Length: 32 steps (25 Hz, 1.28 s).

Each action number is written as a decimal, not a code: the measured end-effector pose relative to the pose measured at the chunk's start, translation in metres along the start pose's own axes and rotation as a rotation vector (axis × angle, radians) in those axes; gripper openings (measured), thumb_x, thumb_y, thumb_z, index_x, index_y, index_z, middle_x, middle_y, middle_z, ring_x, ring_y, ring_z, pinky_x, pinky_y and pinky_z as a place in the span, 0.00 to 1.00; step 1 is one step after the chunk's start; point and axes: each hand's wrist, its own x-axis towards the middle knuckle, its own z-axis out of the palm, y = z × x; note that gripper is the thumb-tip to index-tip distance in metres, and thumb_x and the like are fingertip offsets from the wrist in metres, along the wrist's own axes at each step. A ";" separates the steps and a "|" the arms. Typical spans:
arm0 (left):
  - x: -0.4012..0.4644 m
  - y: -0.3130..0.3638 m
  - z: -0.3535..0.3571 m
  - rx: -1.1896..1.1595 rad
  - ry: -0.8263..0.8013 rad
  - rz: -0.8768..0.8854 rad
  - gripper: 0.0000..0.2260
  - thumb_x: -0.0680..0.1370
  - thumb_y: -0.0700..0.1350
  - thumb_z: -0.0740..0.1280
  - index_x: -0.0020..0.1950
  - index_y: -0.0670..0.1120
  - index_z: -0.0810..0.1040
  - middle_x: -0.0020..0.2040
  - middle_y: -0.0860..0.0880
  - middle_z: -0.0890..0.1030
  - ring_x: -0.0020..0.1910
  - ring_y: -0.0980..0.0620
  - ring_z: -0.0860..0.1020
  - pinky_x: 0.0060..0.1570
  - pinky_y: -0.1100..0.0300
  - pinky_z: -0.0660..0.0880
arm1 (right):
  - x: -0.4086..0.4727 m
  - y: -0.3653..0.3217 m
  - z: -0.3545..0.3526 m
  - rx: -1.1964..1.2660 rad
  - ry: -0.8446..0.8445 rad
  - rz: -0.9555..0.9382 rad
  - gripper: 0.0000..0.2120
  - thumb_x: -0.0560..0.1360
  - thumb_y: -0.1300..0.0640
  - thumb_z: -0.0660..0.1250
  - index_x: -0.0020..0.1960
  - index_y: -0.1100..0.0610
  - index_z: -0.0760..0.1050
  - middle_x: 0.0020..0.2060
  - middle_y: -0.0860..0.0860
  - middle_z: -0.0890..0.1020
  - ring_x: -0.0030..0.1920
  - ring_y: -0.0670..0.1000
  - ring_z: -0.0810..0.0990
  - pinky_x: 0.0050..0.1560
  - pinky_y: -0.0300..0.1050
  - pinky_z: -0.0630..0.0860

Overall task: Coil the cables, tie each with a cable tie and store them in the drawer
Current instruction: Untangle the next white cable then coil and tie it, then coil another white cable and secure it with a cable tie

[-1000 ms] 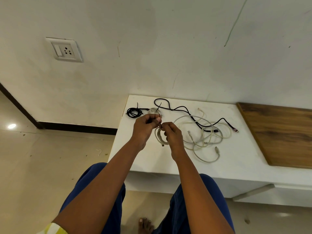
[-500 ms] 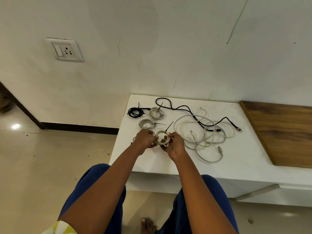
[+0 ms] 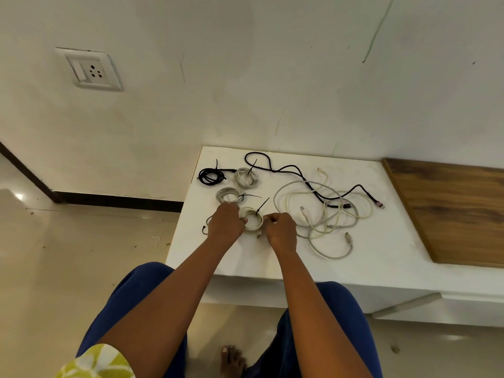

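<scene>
Coiled white cable (image 3: 252, 220) near the white counter's (image 3: 387, 257) front edge.
I grip it between my left hand (image 3: 225, 224) and right hand (image 3: 281, 230); loose cables (image 3: 321, 211) crowd rightward.

You had open counter (image 3: 381, 268) along the near edge, right of your hands. Loose cables (image 3: 321, 214) crowded the middle; tied coils (image 3: 229, 195) blocked the back-left.

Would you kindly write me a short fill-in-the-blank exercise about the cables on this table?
1. The coil between the left hand and right hand is ____ in colour.
2. The coil nearest the table's far left corner is ____.
3. The wall socket is mounted to the ____ of the table.

Missing: white; black; left
</scene>
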 end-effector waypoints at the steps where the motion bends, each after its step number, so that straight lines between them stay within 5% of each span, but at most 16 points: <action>1: 0.000 0.002 0.001 0.045 0.028 0.022 0.18 0.77 0.47 0.66 0.65 0.42 0.73 0.64 0.42 0.72 0.61 0.43 0.73 0.54 0.51 0.72 | 0.001 0.000 -0.003 -0.027 -0.004 -0.005 0.12 0.78 0.56 0.61 0.54 0.61 0.79 0.53 0.56 0.80 0.53 0.55 0.79 0.48 0.44 0.72; 5: 0.002 0.022 0.010 -0.003 0.134 0.252 0.14 0.78 0.43 0.64 0.64 0.43 0.74 0.60 0.44 0.72 0.58 0.46 0.75 0.50 0.51 0.75 | 0.007 0.001 -0.035 -0.101 0.134 -0.091 0.10 0.77 0.56 0.63 0.56 0.56 0.78 0.54 0.52 0.78 0.53 0.53 0.78 0.47 0.42 0.70; 8: -0.001 0.044 0.028 -0.116 0.053 0.443 0.15 0.78 0.35 0.62 0.64 0.41 0.73 0.58 0.43 0.73 0.56 0.48 0.76 0.51 0.57 0.73 | 0.011 0.013 -0.060 -0.274 0.254 -0.066 0.13 0.76 0.62 0.62 0.60 0.57 0.74 0.61 0.54 0.71 0.58 0.56 0.75 0.46 0.46 0.70; 11: -0.007 0.060 0.049 -0.129 -0.050 0.528 0.19 0.77 0.30 0.60 0.66 0.41 0.71 0.61 0.42 0.73 0.57 0.47 0.75 0.53 0.60 0.72 | 0.012 0.022 -0.067 -0.436 0.184 0.086 0.15 0.76 0.63 0.61 0.63 0.59 0.70 0.64 0.56 0.67 0.58 0.58 0.74 0.45 0.47 0.69; 15: -0.008 0.071 0.064 -0.097 -0.081 0.599 0.23 0.75 0.28 0.59 0.68 0.42 0.70 0.65 0.45 0.70 0.62 0.48 0.69 0.54 0.60 0.71 | 0.011 0.024 -0.067 -0.637 0.192 0.091 0.12 0.78 0.59 0.58 0.59 0.55 0.76 0.60 0.54 0.72 0.57 0.55 0.75 0.54 0.47 0.66; 20: -0.008 0.077 0.062 0.070 0.069 0.651 0.23 0.74 0.31 0.61 0.68 0.46 0.70 0.70 0.49 0.67 0.68 0.50 0.64 0.54 0.53 0.74 | 0.010 0.014 -0.070 -0.658 0.295 -0.137 0.10 0.77 0.61 0.59 0.53 0.56 0.77 0.51 0.52 0.80 0.60 0.55 0.72 0.56 0.49 0.62; 26: -0.002 0.077 0.034 -0.181 0.271 0.612 0.10 0.78 0.34 0.62 0.55 0.40 0.79 0.53 0.43 0.77 0.50 0.47 0.78 0.45 0.57 0.74 | 0.004 0.004 -0.073 -0.575 0.305 -0.401 0.11 0.76 0.60 0.60 0.57 0.51 0.73 0.53 0.45 0.77 0.62 0.51 0.67 0.56 0.48 0.52; 32: -0.010 0.068 -0.002 -0.507 0.115 0.604 0.10 0.75 0.28 0.62 0.50 0.36 0.80 0.44 0.39 0.80 0.38 0.48 0.79 0.39 0.71 0.72 | 0.002 -0.003 -0.081 -0.460 0.511 -0.484 0.09 0.77 0.60 0.63 0.55 0.51 0.76 0.49 0.46 0.80 0.58 0.53 0.72 0.61 0.52 0.60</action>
